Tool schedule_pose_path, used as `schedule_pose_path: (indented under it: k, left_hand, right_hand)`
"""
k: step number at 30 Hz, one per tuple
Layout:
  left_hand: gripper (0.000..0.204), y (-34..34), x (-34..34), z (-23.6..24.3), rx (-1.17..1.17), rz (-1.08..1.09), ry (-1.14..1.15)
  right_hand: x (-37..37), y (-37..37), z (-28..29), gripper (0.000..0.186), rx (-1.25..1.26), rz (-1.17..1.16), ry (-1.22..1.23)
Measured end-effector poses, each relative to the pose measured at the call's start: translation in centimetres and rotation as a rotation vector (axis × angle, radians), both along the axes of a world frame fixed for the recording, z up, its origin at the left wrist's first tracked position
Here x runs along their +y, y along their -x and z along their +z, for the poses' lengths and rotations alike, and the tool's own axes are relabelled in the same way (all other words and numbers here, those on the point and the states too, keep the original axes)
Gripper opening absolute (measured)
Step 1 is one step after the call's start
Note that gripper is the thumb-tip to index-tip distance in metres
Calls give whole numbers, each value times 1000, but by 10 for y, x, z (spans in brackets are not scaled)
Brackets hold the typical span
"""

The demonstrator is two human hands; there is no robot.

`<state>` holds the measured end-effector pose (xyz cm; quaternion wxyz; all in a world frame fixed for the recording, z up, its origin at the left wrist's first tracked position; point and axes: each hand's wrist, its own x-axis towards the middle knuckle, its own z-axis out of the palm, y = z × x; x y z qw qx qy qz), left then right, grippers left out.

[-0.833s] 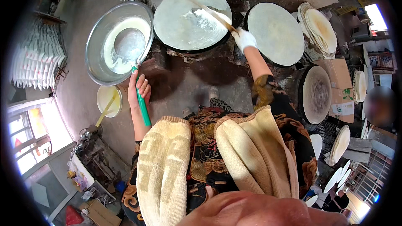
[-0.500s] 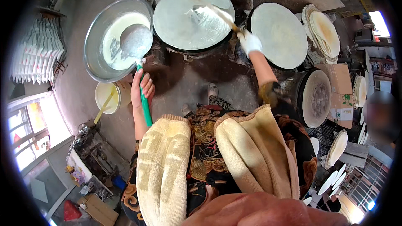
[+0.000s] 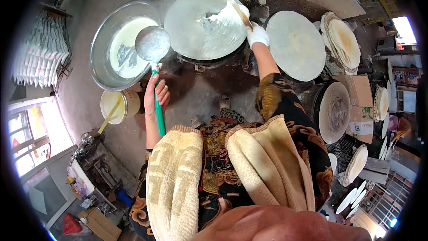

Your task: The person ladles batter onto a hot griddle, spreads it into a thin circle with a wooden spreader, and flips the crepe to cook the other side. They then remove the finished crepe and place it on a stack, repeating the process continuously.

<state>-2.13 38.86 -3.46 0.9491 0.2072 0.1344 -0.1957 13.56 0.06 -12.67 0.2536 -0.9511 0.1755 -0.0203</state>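
Observation:
My left hand (image 3: 157, 94) is closed round the green handle of a ladle (image 3: 152, 45). Its round metal bowl hangs over the right rim of a large metal basin (image 3: 95, 60) of white batter (image 3: 122, 44). My right hand (image 3: 257, 35), in a white glove, grips a flat wooden batter spreader (image 3: 231, 1). The spreader slants across the right side of a round griddle (image 3: 185, 40), its far end reaching past the back edge. Wet batter (image 3: 225, 26) lies thick beside the spreader, and a thin pale layer covers much of the griddle.
To the right are a second griddle (image 3: 296, 47) with a pale sheet, stacked flatbreads (image 3: 343, 40), a dark-rimmed round plate (image 3: 334, 112) and a cardboard box (image 3: 359, 93). A white bucket (image 3: 129, 107) stands below the basin. Another person (image 3: 403, 129) is at the far right.
My right hand has moved left and swung the spreader to a steeper angle, its far end now beyond the griddle's back edge. The ladle has shifted slightly right, toward the griddle.

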Motion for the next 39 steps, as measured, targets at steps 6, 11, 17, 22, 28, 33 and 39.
schedule_pose_path:
  k: [6, 11, 17, 22, 28, 33, 39]
  left_hand:
    - [10, 5, -3, 4, -34, -90, -70]
    - [7, 1, -10, -26, 98, -137, -114]
    - [8, 8, -21, -22, 141, -176, -171]
    - [7, 4, -22, -21, 167, -185, -243]
    - [7, -3, -22, -22, 156, -213, -319]
    - [15, -42, -33, -34, 193, -204, -432]
    - [28, -124, -39, -74, 179, -225, -588]
  right_hand:
    - [33, 55, -71, 49, -371, -103, -671]
    - [94, 82, 7, 44, 107, -337, -1184]
    - [49, 86, -2, 37, -9, -440, -1191]
    - [93, 106, -16, 41, 138, -261, -1169]
    - [13, 41, -4, 43, 55, -263, -953]
    - [1, 27, -34, 43, 91, 228, -641]
    - [2, 86, 10, 43, 262, 188, -811]
